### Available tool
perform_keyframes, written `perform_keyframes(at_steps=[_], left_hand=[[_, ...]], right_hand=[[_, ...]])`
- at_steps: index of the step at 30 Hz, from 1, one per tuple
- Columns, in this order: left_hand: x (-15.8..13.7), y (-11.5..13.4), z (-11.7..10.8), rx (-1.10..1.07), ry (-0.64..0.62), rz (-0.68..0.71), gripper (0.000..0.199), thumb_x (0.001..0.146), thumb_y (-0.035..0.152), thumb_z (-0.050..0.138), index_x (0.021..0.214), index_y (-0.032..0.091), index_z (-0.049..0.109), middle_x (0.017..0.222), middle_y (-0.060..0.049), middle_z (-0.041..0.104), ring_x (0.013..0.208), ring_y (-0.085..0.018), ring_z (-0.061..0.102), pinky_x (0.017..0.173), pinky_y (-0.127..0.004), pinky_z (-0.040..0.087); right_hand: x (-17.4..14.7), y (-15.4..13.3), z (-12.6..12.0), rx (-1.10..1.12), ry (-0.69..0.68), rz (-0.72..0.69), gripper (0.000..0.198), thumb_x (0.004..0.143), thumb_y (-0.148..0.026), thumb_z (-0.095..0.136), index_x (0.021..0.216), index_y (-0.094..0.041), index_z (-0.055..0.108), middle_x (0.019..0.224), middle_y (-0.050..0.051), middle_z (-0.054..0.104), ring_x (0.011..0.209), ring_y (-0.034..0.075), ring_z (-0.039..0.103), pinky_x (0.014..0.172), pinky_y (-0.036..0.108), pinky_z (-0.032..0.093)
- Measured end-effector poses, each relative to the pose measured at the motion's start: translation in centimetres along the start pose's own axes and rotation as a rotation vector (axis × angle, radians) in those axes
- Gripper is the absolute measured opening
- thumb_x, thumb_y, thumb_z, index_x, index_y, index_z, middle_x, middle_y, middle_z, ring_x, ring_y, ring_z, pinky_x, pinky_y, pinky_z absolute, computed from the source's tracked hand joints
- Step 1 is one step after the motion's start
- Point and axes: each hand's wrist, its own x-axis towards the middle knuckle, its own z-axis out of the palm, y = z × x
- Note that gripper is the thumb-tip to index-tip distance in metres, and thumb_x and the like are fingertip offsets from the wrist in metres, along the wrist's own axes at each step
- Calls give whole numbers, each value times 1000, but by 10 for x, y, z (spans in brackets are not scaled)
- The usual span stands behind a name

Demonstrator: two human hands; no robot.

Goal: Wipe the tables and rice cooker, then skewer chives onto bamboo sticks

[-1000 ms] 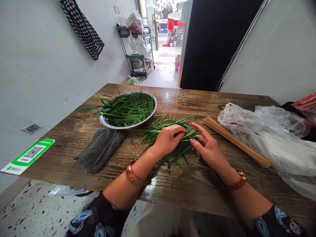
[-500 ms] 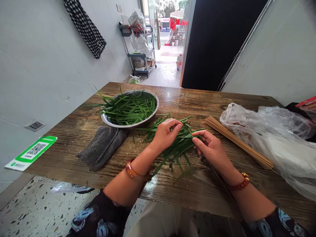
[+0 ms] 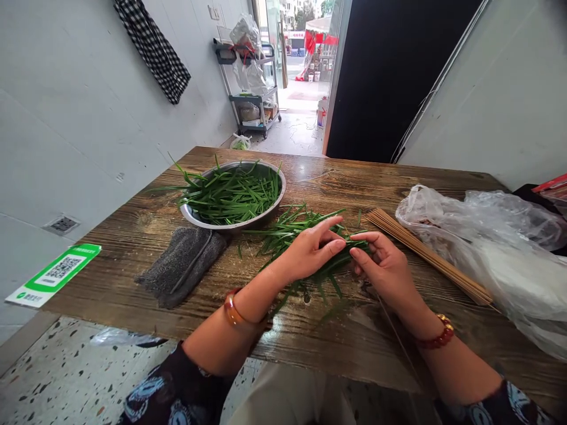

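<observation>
My left hand (image 3: pixel 312 251) hovers over a loose heap of garlic chives (image 3: pixel 287 227), its thumb and index finger apart and pointing toward my other hand. My right hand (image 3: pixel 383 262) is closed, with thumb and index finger pinched at some green blades. A thin bamboo skewer (image 3: pixel 401 342) runs from beneath that palm toward the table's near edge; its upper end is hidden by fingers and leaves. Behind the heap to the left, more chives (image 3: pixel 234 195) fill a metal bowl (image 3: pixel 212 226), several blades hanging over its rim.
A bundle of bamboo skewers (image 3: pixel 427 257) lies right of my hands, beside clear plastic bags (image 3: pixel 496 260). On the left are a dark grey cloth (image 3: pixel 181 265) and a green-and-white QR code sign (image 3: pixel 57 274) at the edge of the wooden table (image 3: pixel 354 183). A cart (image 3: pixel 252 97) stands beyond.
My left hand has moved right and slightly down, closer to my right hand, and its thumb and index finger have spread. The right hand has shifted slightly right.
</observation>
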Motion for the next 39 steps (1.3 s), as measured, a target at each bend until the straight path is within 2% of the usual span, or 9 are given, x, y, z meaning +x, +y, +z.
perform_keyframes(at_steps=[5, 8, 14, 20, 25, 28, 30, 34, 39], left_hand=[[-1, 6, -1, 171, -101, 76, 38, 89, 31, 61, 123, 12, 62, 116, -12, 70, 105, -23, 64, 91, -33, 49], [-1, 7, 0, 161, -111, 50, 35, 89, 31, 61, 120, 14, 64, 104, -8, 73, 92, -19, 66, 82, -29, 50], [0, 3, 5, 346, 8, 7, 14, 87, 28, 62, 89, 15, 69, 80, -2, 70, 75, -15, 62, 69, -26, 45], [-5, 0, 17, 491, -49, 54, 15, 90, 28, 58, 92, 17, 68, 86, -5, 72, 80, -18, 64, 72, -28, 47], [-4, 3, 10, 399, -69, 19, 24, 89, 38, 59, 99, 19, 71, 90, -4, 75, 80, -18, 67, 71, -27, 47], [1, -3, -1, 338, 46, -52, 37, 96, 42, 45, 84, 18, 71, 76, -3, 73, 68, -15, 63, 63, -25, 45], [4, -11, -7, 318, 149, -97, 42, 98, 42, 39, 80, 17, 68, 74, -3, 71, 64, -13, 62, 62, -24, 44], [7, -23, -15, 277, 262, -127, 35, 97, 39, 42, 89, 16, 67, 75, -2, 70, 59, -12, 61, 60, -24, 45], [8, -22, -15, 273, 454, -36, 21, 91, 27, 51, 95, 15, 68, 80, -4, 69, 67, -13, 60, 63, -24, 46]], right_hand=[[-2, -4, -1, 23, -19, -14, 23, 83, -35, 69, 101, -22, 61, 72, -4, 60, 54, 10, 56, 49, 24, 46], [-3, -7, -1, 7, -28, -6, 23, 83, -36, 69, 101, -23, 62, 68, -4, 59, 54, 10, 55, 49, 24, 47], [-1, -8, 0, -4, -39, 35, 32, 79, -41, 71, 104, -22, 61, 74, -2, 60, 55, 10, 53, 47, 23, 47], [0, 1, 3, -33, -97, 172, 41, 81, -53, 66, 103, -20, 58, 58, -5, 57, 41, 9, 46, 39, 21, 35], [4, 5, -4, -14, 0, 209, 38, 78, -55, 69, 87, -19, 58, 49, -7, 50, 39, 8, 44, 37, 20, 30], [6, 5, -13, -9, 24, 209, 37, 77, -53, 71, 85, -20, 57, 56, -5, 55, 41, 8, 47, 38, 19, 31], [7, 4, -17, -25, -34, 219, 36, 77, -52, 71, 84, -20, 56, 58, -5, 56, 41, 8, 47, 39, 20, 33], [6, 7, -13, -127, -193, 212, 33, 81, -50, 67, 86, -19, 57, 58, -4, 57, 41, 8, 48, 41, 21, 36], [5, 12, -5, -240, -226, 206, 32, 84, -51, 62, 88, -19, 57, 56, -3, 60, 39, 10, 48, 40, 21, 35]])
